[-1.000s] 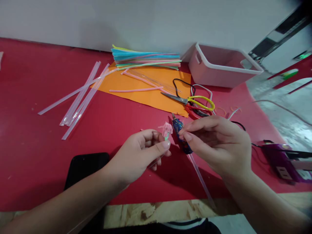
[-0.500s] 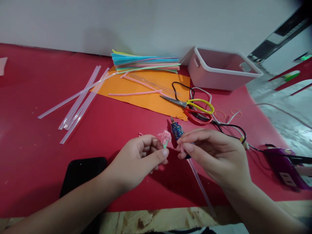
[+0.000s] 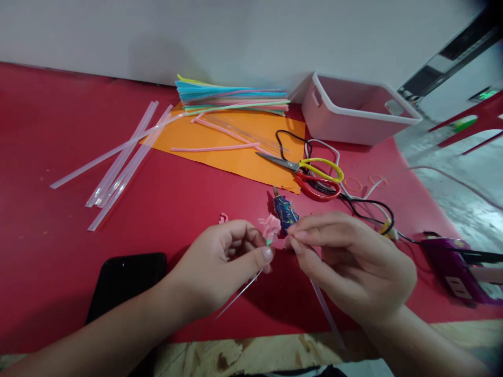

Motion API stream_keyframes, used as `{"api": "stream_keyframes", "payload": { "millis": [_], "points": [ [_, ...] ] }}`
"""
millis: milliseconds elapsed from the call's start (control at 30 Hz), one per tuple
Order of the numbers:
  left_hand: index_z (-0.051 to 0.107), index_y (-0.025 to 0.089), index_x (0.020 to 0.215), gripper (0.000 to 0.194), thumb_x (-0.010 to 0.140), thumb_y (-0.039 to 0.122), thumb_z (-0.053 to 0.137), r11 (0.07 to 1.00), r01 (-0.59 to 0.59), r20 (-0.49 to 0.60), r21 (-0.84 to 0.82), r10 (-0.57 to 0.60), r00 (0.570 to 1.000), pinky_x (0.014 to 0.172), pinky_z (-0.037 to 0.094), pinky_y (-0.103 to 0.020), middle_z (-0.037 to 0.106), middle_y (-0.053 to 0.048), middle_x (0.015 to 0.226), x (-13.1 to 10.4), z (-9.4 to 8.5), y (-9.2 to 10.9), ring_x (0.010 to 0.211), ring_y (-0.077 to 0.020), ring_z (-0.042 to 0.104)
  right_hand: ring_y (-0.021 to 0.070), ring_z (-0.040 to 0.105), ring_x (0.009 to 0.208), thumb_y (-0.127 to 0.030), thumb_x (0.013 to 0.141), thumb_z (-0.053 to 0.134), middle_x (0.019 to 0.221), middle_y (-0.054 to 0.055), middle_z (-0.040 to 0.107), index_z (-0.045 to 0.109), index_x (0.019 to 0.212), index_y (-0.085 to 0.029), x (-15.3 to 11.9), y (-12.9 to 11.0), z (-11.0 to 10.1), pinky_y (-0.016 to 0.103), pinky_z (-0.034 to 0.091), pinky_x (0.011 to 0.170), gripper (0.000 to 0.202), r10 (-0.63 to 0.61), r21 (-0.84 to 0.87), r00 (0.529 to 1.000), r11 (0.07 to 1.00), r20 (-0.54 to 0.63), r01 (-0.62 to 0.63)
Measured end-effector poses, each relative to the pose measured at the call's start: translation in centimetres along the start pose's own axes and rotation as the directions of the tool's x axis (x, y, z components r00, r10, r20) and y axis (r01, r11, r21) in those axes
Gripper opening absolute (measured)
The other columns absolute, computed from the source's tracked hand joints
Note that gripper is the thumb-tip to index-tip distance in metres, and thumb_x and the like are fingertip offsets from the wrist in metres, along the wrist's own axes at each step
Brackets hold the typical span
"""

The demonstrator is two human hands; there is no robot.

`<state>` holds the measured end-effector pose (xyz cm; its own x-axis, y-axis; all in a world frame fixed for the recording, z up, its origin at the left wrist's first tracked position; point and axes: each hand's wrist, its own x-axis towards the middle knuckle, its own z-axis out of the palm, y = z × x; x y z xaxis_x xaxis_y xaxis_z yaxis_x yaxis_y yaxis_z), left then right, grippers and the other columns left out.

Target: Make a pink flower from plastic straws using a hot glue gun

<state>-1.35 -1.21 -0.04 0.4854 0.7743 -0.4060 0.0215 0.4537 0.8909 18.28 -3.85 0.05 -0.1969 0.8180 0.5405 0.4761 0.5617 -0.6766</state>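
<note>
A small pink flower [image 3: 270,227] with a green base and a thin wire stem is pinched between the thumb and fingers of my left hand [image 3: 231,262]. My right hand [image 3: 349,262] is just to the right, thumb and index finger pressed together; what they hold, if anything, is too small to name. Behind my right fingertips lies a dark blue glue gun [image 3: 286,212], nozzle pointing away, with a clear glue stick [image 3: 325,311] out of its rear. Part of the gun is hidden by my right hand. A pink curled scrap [image 3: 223,218] lies beyond my left hand.
Scissors [image 3: 320,175] and pink pipe cleaners [image 3: 216,149] lie on an orange sheet [image 3: 236,163]. Behind are bundled pipe cleaners [image 3: 231,98] and a pink basket [image 3: 353,123]. Glue sticks [image 3: 121,167] and a black phone [image 3: 121,283] are left. Cables run right to a purple power strip [image 3: 456,269].
The flower has turned in my left hand, and its wire stem now shows below. My right hand has rotated slightly, and the pink bit between its fingertips is less visible. The view has shifted a little.
</note>
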Motion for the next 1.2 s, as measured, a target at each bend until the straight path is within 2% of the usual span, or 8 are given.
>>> {"api": "stream_keyframes", "payload": {
  "millis": [100, 233, 400, 567, 733, 1033, 1200],
  "points": [
    [0.056, 0.018, 0.074, 0.014, 0.083, 0.021, 0.067, 1.0, -0.01, 0.003, 0.0, 0.01, 1.0, 0.047, 0.037, -0.018, 0.063, 0.006, 0.063, -0.03, 0.01, -0.05, 0.052, -0.0049, 0.052, 0.0093, 0.067, 0.082, -0.001, 0.076, 0.072, 0.091, 0.002, 0.069, 0.068, 0.092, -0.017, 0.28, 0.0, -0.16, 0.022, 0.057, 0.075, 0.023, -0.11, -0.092, 0.994, 0.99, 0.002, 0.11],
    [0.057, 0.018, 0.073, 0.016, 0.084, 0.022, 0.067, 1.0, 0.002, 0.013, 0.008, -0.002, 1.0, 0.048, 0.038, -0.018, 0.064, 0.005, 0.063, -0.04, 0.08, 0.03, 0.054, -0.0054, 0.053, 0.0085, 0.066, 0.081, -0.001, 0.076, 0.07, 0.088, 0.002, 0.069, 0.066, 0.091, -0.015, 0.5, -0.03, -0.03, 0.02, 0.056, 0.075, 0.021, -0.125, -0.138, 0.992, 0.983, -0.006, 0.123],
    [0.058, 0.017, 0.071, 0.018, 0.083, 0.024, 0.07, 1.0, 0.022, 0.036, 0.005, -0.022, 0.999, 0.053, 0.041, -0.018, 0.065, 0.004, 0.063, -0.14, 0.22, 0.06, 0.056, -0.0053, 0.054, 0.0104, 0.066, 0.081, -0.003, 0.077, 0.07, 0.086, 0.003, 0.07, 0.067, 0.09, -0.015, 0.4, 0.08, 0.16, 0.022, 0.056, 0.074, 0.018, -0.099, -0.132, 0.995, 0.986, 0.005, 0.098],
    [0.058, 0.017, 0.072, 0.017, 0.083, 0.023, 0.07, 1.0, 0.026, 0.042, -0.008, -0.026, 0.999, 0.049, 0.038, -0.017, 0.065, 0.005, 0.062, -0.19, 0.24, 0.08, 0.05, -0.0039, 0.049, 0.0115, 0.066, 0.081, -0.003, 0.077, 0.07, 0.086, 0.002, 0.069, 0.067, 0.091, -0.018, 0.23, 0.21, 0.28, 0.025, 0.055, 0.073, 0.021, -0.042, -0.09, 0.999, 0.995, 0.003, 0.042],
    [0.059, 0.017, 0.074, 0.016, 0.082, 0.023, 0.071, 0.998, 0.059, 0.057, -0.031, -0.057, 0.997, 0.05, 0.039, -0.017, 0.068, 0.003, 0.065, -0.28, 0.23, 0.03, 0.056, -0.006, 0.056, 0.0122, 0.066, 0.08, -0.004, 0.078, 0.069, 0.087, 0.002, 0.069, 0.066, 0.092, -0.02, 0.17, 0.14, 0.53, 0.025, 0.055, 0.071, 0.021, 0.02, -0.065, 1.0, 0.998, 0.009, -0.019],
    [0.062, 0.017, 0.07, 0.017, 0.078, 0.022, 0.075, 0.999, 0.041, 0.034, 0.017, -0.042, 0.999, 0.058, 0.043, -0.019, 0.066, 0.003, 0.064, -0.3, 0.13, 0.06, 0.058, -0.0072, 0.055, 0.0111, 0.066, 0.078, -0.005, 0.078, 0.068, 0.085, 0.003, 0.069, 0.066, 0.09, -0.019, 0.37, 0.02, 0.5, 0.023, 0.056, 0.071, 0.018, -0.001, -0.107, 1.0, 0.994, 0.016, 0.003],
    [0.062, 0.016, 0.071, 0.016, 0.074, 0.021, 0.077, 0.999, 0.035, 0.011, 0.005, -0.035, 0.999, 0.057, 0.041, -0.02, 0.061, 0.005, 0.063, -0.4, 0.21, -0.03, 0.058, -0.0076, 0.051, 0.0114, 0.066, 0.075, -0.006, 0.078, 0.068, 0.082, 0.003, 0.069, 0.066, 0.087, -0.019, 0.44, -0.22, 0.58, 0.023, 0.056, 0.068, 0.016, -0.02, -0.108, 1.0, 0.994, -0.002, 0.02]
  ]
}}
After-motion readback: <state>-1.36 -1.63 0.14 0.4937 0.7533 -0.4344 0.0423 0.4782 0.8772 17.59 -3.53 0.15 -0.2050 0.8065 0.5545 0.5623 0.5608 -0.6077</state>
